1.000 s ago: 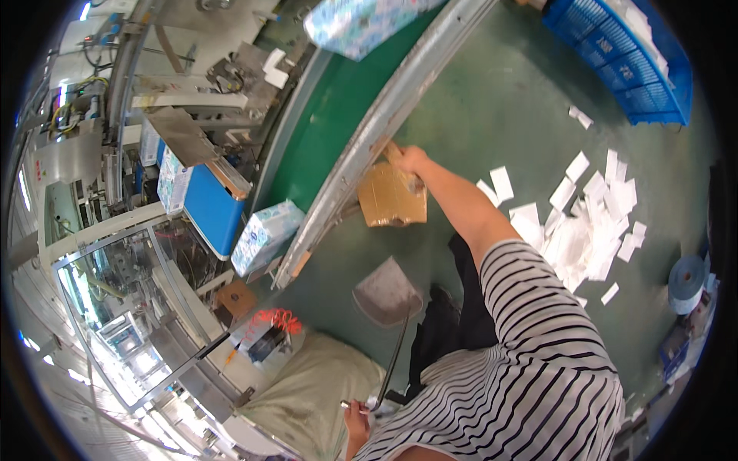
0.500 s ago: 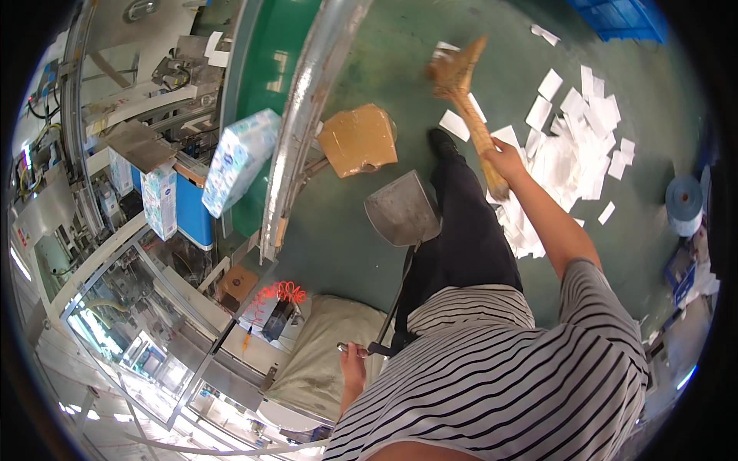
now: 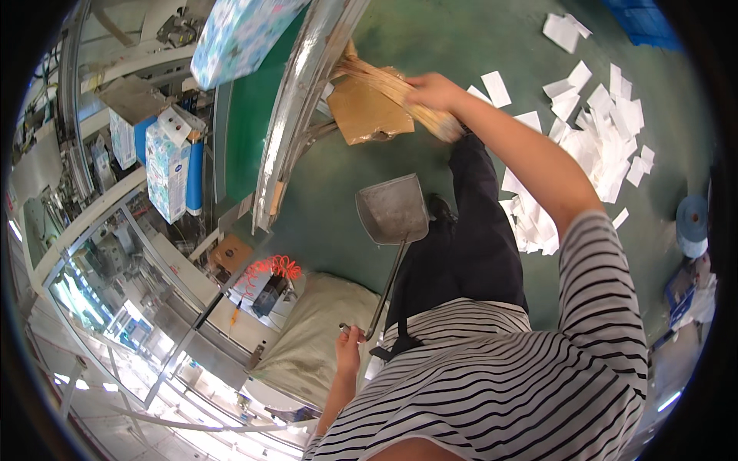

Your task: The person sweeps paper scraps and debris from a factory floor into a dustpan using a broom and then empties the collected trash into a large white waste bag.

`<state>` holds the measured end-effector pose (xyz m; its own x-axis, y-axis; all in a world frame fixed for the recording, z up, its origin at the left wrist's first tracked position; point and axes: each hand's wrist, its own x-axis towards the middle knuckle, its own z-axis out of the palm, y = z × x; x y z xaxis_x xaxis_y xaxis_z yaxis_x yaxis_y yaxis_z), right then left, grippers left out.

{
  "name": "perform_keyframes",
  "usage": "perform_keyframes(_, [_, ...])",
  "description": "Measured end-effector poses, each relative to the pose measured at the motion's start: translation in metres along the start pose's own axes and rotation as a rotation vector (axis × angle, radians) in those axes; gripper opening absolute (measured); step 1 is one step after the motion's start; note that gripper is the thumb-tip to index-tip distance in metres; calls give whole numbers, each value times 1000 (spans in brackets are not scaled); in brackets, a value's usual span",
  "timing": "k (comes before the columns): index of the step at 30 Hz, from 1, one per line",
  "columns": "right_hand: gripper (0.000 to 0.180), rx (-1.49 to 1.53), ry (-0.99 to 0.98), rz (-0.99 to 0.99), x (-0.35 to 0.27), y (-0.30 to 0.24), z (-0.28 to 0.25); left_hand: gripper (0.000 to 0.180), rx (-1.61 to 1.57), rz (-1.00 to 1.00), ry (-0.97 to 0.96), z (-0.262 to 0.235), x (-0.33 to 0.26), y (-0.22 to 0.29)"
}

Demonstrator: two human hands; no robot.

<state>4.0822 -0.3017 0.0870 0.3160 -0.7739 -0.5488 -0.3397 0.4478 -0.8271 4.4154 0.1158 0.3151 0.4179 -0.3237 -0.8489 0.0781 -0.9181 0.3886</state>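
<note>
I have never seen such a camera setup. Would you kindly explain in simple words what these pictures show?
A wide fisheye camera worn on the head of a person looks down, so straight edges bend near the rim. There is no robot, only bare hands. The right hand holds a straw broom; the left hand holds the handle of a grey dustpan. White sheets lie scattered on the green floor at right. At left, a patterned package sits on a conveyor with a green belt.

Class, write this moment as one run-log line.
left hand: holds dustpan | right hand: grips straw broom | white papers: scattered on floor
</note>
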Motion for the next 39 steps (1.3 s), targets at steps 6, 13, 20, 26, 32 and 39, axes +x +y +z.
perform_keyframes(6, [32,-485,-228,206,122,-82,73,24,-41,-94,149,10,-16,-12])
perform_keyframes(13, [30,-401,-458,389,160,-90,74,25,-372,-87,167,25,-18,-5])
perform_keyframes(20, [27,-514,-213,148,147,-50,-1,27,-560,-131,91,28,-11,-6])
perform_keyframes(26, [33,-764,92,66,87,-16,-51,27,-497,-149,40,19,-12,-15])
perform_keyframes(32, [46,-688,159,169,-27,11,-101,23,-401,-112,-63,24,-13,-40])
perform_keyframes(39, [53,-436,-67,-171,31,-3,-54,23,-264,-49,-60,42,-13,-39])
